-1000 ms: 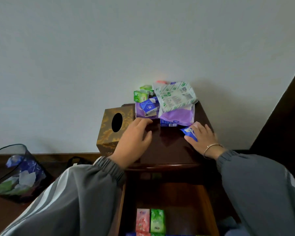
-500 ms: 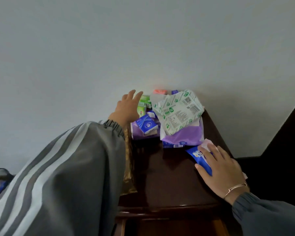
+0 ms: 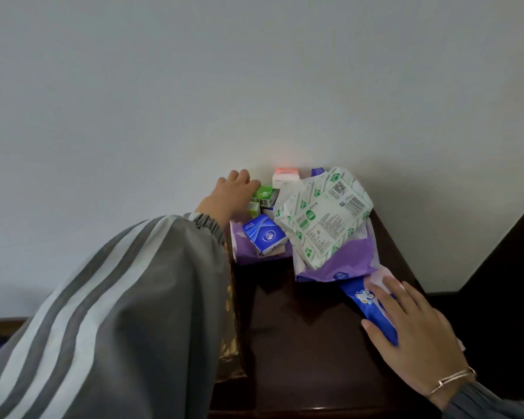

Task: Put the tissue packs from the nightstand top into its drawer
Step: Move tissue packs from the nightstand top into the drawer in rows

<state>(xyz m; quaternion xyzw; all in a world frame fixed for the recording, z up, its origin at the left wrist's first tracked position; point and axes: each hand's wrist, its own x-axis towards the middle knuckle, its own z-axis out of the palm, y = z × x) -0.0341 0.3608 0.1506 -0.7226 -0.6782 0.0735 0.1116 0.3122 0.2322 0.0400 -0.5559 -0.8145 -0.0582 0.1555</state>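
Two hands reach over a dark wooden nightstand [image 3: 309,334] against a pale wall. Left hand [image 3: 227,198], in a grey striped sleeve [image 3: 127,313], extends to the far back, its fingers curled onto a small green tissue pack [image 3: 265,195]; whether the pack is fully gripped cannot be told. Just right of that hand lie a pink pack [image 3: 286,176], a blue pack [image 3: 263,238] resting on a purple pack [image 3: 248,252], and a large white-and-green pack [image 3: 321,216] lying over a second purple pack [image 3: 348,261]. Right hand [image 3: 418,331], wearing a bracelet [image 3: 454,381], lies flat with fingers spread, released, pressing on a long blue pack [image 3: 366,303] at the near right. A gold tissue box [image 3: 232,328] shows beneath the left sleeve.
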